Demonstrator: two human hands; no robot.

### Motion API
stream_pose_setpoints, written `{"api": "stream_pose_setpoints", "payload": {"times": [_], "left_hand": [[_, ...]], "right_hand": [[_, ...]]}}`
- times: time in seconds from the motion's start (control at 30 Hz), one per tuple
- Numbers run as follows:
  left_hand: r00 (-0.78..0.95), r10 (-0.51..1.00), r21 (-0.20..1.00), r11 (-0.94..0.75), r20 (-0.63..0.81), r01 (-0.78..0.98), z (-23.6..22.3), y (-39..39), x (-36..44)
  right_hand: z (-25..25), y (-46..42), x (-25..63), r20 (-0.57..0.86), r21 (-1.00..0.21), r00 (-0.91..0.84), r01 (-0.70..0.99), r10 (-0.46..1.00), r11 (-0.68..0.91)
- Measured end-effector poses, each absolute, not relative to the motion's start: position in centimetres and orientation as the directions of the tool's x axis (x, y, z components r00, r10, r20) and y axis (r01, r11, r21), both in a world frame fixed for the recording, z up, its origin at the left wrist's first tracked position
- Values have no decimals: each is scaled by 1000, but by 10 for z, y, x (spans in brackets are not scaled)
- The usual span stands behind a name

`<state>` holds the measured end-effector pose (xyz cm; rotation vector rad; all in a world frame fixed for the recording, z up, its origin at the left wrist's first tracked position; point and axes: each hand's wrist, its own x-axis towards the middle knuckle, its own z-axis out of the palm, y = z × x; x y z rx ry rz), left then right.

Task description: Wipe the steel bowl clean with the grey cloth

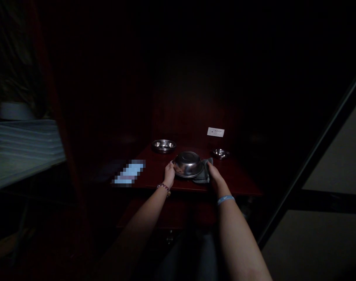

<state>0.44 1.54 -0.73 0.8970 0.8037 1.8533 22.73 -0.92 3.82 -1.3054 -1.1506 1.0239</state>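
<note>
An upturned shiny metal bowl (188, 164) is between my hands above the dark red shelf (154, 177), its base facing up. My left hand (169, 173) grips the bowl's left rim with closed fingers. On the other side, my right hand (214, 173) is closed on a grey cloth (205, 171) that lies against the bowl's right edge. Behind, to the left, sits a wider metal bowl (164, 146), open side up. A smaller metal bowl (220, 153) stands at the back right.
A white wall socket (215, 132) is on the back panel. At the shelf's left lies a bright blurred rectangle (129, 173). Stacked pale trays (28, 136) stand far left. A dark frame edge (312, 121) slants along the right. The light is dim.
</note>
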Motion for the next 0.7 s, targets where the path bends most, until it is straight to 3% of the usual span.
{"api": "stream_pose_setpoints", "payload": {"times": [0.13,0.3,0.47,0.7], "left_hand": [[-353,913,785,-368,203,-499,-8,17,4],[-409,903,788,-348,136,-508,-6,17,2],[-390,907,822,-341,160,-456,-5,15,3],[-403,893,824,-375,198,-425,-5,16,5]], "right_hand": [[47,-17,227,-17,-989,210,138,978,-47],[55,-33,229,140,-876,292,483,946,-20],[66,-51,222,230,-712,181,701,956,39],[82,-62,207,450,-564,33,785,892,256]]}}
